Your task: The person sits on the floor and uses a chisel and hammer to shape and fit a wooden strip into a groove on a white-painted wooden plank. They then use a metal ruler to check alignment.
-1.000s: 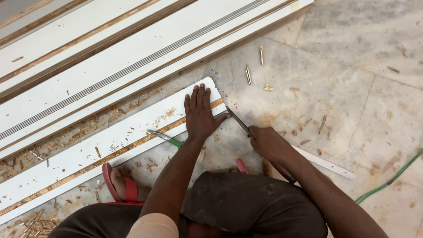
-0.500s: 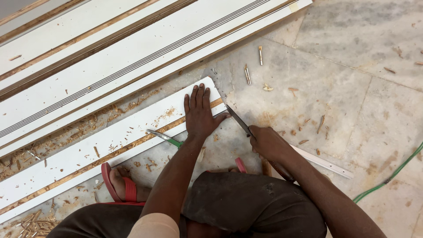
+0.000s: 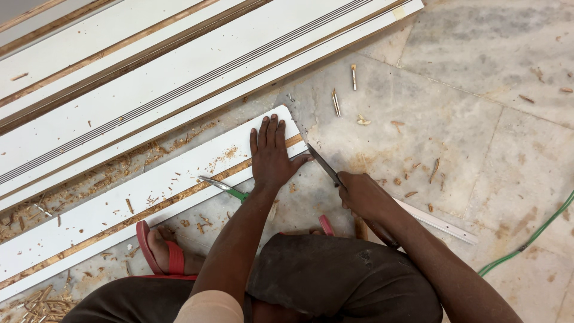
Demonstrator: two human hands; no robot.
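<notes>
A: Where are the 2 hands?
B: Left hand (image 3: 272, 157) pressed flat, fingers spread, on the white board (image 3: 149, 197)'s near end; right hand (image 3: 362, 194) fisted around a chisel (image 3: 323, 165), blade angled toward that end.
A: The board's axis?
B: Running away leftward across the floor (image 3: 478, 119).

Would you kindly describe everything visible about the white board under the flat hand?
The long white laminated board lies flat on the stone floor, slanting up to the right. Its brown wooden edge shows along the near side, wood shavings dot its surface, and the left hand presses its squared right end, beside the chisel blade.
</notes>
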